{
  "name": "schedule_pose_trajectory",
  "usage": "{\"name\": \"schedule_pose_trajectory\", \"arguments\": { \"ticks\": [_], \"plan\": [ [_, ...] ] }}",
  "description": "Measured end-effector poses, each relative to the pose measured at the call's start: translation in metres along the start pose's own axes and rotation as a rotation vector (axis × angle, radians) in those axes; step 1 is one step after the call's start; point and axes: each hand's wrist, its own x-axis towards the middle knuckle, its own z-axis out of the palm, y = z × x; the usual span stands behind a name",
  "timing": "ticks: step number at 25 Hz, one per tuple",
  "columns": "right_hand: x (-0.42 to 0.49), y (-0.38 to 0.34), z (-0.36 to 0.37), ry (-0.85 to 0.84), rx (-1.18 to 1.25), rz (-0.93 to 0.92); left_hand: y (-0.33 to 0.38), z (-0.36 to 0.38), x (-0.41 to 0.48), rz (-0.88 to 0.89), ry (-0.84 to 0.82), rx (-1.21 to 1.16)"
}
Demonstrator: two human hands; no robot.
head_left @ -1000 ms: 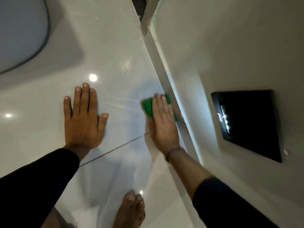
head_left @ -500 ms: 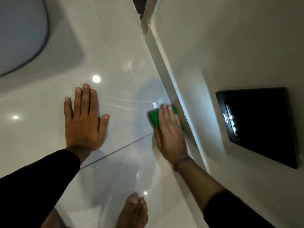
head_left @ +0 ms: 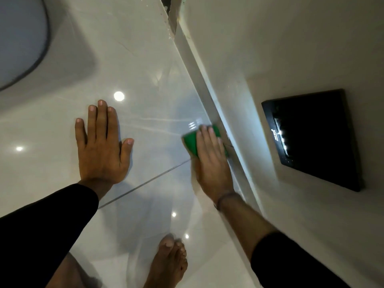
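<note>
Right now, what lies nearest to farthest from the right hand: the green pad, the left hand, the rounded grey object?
1. green pad, pressed under the right hand, beside the skirting.
2. left hand, flat on the floor tiles, to the left.
3. rounded grey object, far upper-left corner.

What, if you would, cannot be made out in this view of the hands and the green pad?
Head view:
The green pad: mostly hidden under the right hand; full shape unknown.
The black panel on the wall: lit marks too small to read.
The grey rounded thing: cut off by the top-left edge.
The floor beneath the left hand: covered by it.
</note>
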Motion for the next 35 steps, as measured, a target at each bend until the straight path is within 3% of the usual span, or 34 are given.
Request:
{"name": "schedule_pose_trajectory", "arguments": {
  "ticks": [5,11,16,23,28,35],
  "plan": [
    [-0.149,0.052,0.024,-0.114,-0.154,0.094,0.000,-0.002,0.000,0.019,0.007,0.015],
    [-0.146,0.039,0.004,-0.237,-0.170,0.120,0.008,-0.025,0.004,-0.011,-0.113,0.023],
    [-0.121,0.008,-0.060,-0.407,0.029,0.268,0.002,-0.113,-0.030,-0.024,-0.216,0.006],
    [-0.123,-0.143,-0.188,-0.310,0.052,0.182,0.003,-0.313,-0.109,-0.182,-0.361,-0.013],
    [-0.083,-0.289,-0.295,-0.215,0.135,-0.066,-0.022,-0.448,-0.097,-0.267,-0.343,0.044],
    [0.048,-0.464,-0.351,-0.109,0.091,-0.323,-0.136,-0.517,-0.020,-0.354,-0.213,0.127]
  ]
}}
